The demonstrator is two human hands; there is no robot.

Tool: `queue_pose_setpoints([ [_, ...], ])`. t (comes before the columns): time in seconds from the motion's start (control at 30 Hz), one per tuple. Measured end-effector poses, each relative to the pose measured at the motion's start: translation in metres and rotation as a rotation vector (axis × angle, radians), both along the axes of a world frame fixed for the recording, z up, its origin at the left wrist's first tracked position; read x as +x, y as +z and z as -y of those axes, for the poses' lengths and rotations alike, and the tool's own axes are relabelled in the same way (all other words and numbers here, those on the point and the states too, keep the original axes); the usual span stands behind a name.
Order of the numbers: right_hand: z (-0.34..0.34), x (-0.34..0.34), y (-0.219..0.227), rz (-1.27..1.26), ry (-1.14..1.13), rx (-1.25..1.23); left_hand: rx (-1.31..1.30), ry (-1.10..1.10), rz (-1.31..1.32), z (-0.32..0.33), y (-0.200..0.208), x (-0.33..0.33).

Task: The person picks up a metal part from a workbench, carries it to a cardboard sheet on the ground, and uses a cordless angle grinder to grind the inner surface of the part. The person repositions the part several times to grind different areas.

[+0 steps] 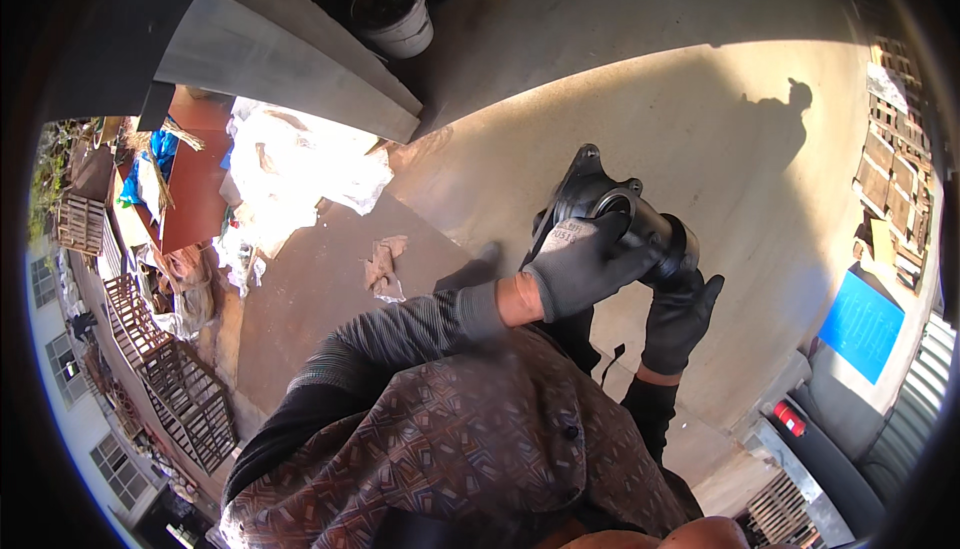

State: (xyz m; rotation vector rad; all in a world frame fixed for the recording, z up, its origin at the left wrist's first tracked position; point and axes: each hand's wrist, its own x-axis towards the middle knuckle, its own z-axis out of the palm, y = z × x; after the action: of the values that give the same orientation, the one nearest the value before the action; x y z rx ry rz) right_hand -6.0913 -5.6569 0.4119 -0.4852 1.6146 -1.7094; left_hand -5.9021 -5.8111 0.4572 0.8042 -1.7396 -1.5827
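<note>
In front of my body I hold up a black flanged metal part (597, 189) with bolt lugs on its rim and a thick round tube running to the lower right. My left hand (585, 267), in a dark work glove with a pale printed patch, lies across its near side with the fingers curled over the tube. Below the tube's lower-right end, my right hand (678, 329) grips it in a matching glove, thumb sticking out to the side. The right fingers are partly hidden behind the part.
A white bucket (405, 34) stands far off, beyond a grey beam (280, 74). To the left lie bright white plastic sheeting (305, 164), a reddish board (198, 189) and a crumpled brown scrap (385, 267). Wooden pallets (893, 174), a blue sheet (862, 327) and a red cylinder (789, 419) are at right.
</note>
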Motion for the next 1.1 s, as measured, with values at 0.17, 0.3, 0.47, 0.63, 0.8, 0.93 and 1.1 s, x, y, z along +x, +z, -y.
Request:
queue_pose_setpoints([
  [0.17, 0.187, -0.130, -0.009, -0.795, 0.252, 0.209, 0.061, 0.066, 0.055, 0.171, -0.021, -0.117],
  [0.3, 0.343, -0.213, 0.002, -0.863, 0.494, 0.139, 0.459, 0.030, 0.042, 0.306, -0.032, -0.169],
  [0.47, 0.536, -0.301, 0.027, 0.001, 0.334, 0.146, 0.705, 0.048, -0.090, 0.474, -0.039, -0.248],
  [0.63, 0.714, -0.400, -0.005, -0.143, 0.330, 0.041, 0.835, -0.024, -0.254, 0.689, -0.052, -0.345],
  [0.8, 0.881, -0.486, -0.026, -0.419, 0.255, 0.083, 0.986, -0.151, -0.321, 0.881, -0.035, -0.446],
  [0.93, 1.037, -0.551, -0.010, -0.277, 0.144, 0.041, 0.746, -0.065, -0.125, 1.038, -0.041, -0.529],
  [1.1, 1.255, -0.647, -0.004, -0.764, 0.346, 0.111, 0.052, -0.043, -0.031, 1.242, -0.097, -0.607],
])
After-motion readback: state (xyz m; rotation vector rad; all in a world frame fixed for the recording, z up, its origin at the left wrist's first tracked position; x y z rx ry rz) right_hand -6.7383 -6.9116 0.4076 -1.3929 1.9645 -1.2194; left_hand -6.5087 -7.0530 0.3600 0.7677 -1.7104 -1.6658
